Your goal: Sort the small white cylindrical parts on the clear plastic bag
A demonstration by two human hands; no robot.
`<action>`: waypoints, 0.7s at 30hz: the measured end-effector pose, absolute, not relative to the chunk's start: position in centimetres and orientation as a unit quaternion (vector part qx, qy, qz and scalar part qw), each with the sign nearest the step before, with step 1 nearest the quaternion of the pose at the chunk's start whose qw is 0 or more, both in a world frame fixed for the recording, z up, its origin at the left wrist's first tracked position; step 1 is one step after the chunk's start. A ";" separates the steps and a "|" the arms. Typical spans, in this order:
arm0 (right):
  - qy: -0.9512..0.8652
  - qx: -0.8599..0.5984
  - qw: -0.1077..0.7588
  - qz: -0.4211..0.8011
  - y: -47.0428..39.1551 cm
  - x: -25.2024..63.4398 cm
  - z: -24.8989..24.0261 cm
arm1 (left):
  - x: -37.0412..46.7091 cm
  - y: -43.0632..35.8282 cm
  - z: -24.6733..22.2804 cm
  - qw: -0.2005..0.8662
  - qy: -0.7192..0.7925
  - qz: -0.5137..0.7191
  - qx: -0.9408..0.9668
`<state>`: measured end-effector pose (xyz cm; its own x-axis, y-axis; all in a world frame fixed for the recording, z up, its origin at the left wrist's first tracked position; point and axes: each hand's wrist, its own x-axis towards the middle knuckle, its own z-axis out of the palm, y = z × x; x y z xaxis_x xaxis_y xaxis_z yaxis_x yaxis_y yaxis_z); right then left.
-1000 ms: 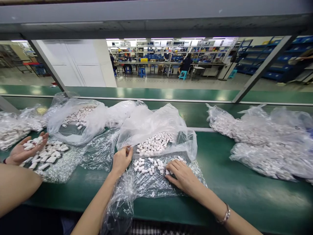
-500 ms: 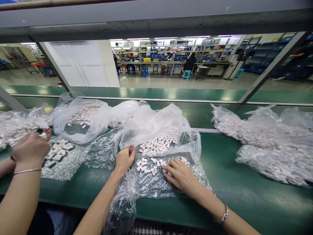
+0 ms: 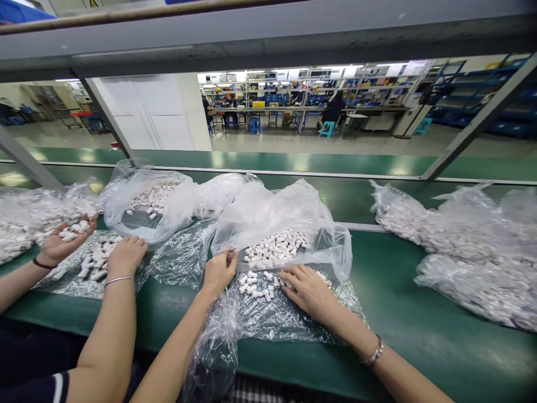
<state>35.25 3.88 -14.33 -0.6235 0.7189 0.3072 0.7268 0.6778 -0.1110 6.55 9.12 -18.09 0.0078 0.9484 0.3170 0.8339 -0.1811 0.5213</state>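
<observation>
Left hand [image 3: 218,271] pinches the open bag's rim [image 3: 235,253], fingers curled; right hand [image 3: 308,290] spreads flat over loose white plastic sleeves [image 3: 255,282] on the clear sheet [image 3: 272,319]. Behind them, the bag of sleeves [image 3: 279,246]. A co-worker's hands [image 3: 125,256] sort alongside, left.

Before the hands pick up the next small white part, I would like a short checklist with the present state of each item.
1. Loose white parts lie within reach on the plastic sheet: ok.
2. Right hand rests flat on the parts, fingers spread: ok.
3. Left hand is at the rim of the open bag; whether it pinches a part: cannot tell.
4. Open bag mouth faces the hands, with parts inside: ok.
5. Co-worker's hands stay at their own pile, apart: ok.
</observation>
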 end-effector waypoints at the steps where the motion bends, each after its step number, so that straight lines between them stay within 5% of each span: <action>1: -0.903 -0.401 0.155 -0.017 4.2 35.1 -14.4 | 6.5 9.2 -18.1 0.091 0.634 0.309 0.703; 21: -0.919 -0.375 0.110 -0.048 5.8 33.9 -13.4 | 6.8 9.0 -17.4 0.096 0.633 0.303 0.705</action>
